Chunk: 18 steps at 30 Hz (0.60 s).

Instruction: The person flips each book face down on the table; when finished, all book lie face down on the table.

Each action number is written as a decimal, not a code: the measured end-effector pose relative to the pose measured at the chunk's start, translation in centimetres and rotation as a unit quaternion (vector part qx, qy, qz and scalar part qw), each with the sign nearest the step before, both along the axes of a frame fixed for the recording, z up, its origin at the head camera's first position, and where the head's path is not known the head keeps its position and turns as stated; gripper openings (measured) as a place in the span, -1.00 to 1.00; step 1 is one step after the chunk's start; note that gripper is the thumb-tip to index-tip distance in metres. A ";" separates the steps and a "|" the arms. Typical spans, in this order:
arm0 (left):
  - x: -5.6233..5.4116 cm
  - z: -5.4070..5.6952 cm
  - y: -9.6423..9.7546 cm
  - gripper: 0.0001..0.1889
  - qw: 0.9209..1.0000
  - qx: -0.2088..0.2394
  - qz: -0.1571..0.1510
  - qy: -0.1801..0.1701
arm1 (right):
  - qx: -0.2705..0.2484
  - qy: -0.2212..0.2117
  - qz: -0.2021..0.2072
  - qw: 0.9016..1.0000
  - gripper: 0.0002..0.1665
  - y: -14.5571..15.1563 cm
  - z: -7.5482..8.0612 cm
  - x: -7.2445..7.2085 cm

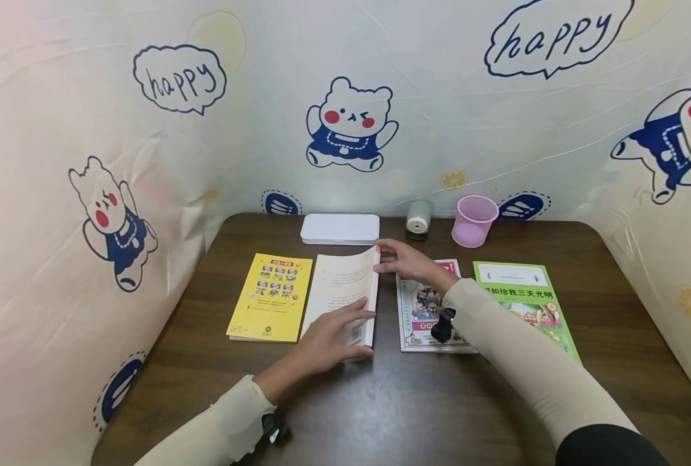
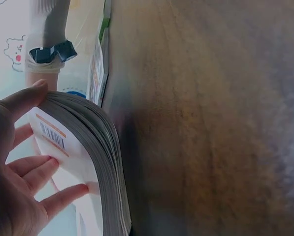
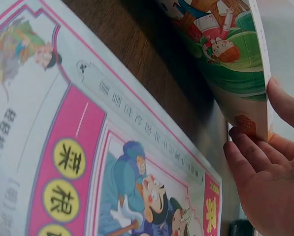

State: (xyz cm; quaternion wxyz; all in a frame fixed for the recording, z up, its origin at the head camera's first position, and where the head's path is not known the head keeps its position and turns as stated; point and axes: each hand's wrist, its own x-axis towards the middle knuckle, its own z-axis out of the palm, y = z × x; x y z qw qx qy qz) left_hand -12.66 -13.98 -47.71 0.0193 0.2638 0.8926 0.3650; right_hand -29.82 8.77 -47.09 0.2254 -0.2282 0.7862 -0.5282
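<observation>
A white-backed book (image 1: 340, 278) lies with its barcode side up, its right edge raised and its pages bent in the left wrist view. My left hand (image 1: 336, 333) holds its near right corner, the thumb (image 2: 26, 101) at the page edge and the fingers spread against the back cover. At the far right corner, my right hand (image 1: 406, 259) pinches the book between thumb and fingers. Its colourful front cover (image 3: 225, 54), with a red-haired figure on green, shows from below in the right wrist view.
A yellow book (image 1: 272, 298) lies left of it. To the right are a pink-bordered book (image 1: 409, 323), partly under my right forearm, and a green book (image 1: 514, 275). Behind stand a white case (image 1: 340, 228), a small green-and-white object (image 1: 418, 217) and a pink cup (image 1: 475, 221).
</observation>
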 end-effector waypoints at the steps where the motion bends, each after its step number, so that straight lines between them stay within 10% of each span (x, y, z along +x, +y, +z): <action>1: -0.1 0.0 0.1 -0.30 1.000 -0.007 -0.001 0.000 | 0.004 0.001 0.001 1.000 -0.09 0.1 0.0 0.0; 18: -0.8 -0.5 1.7 -0.28 0.995 -0.101 -0.002 0.008 | 0.128 0.101 0.031 0.986 -0.12 1.3 -0.6 -1.7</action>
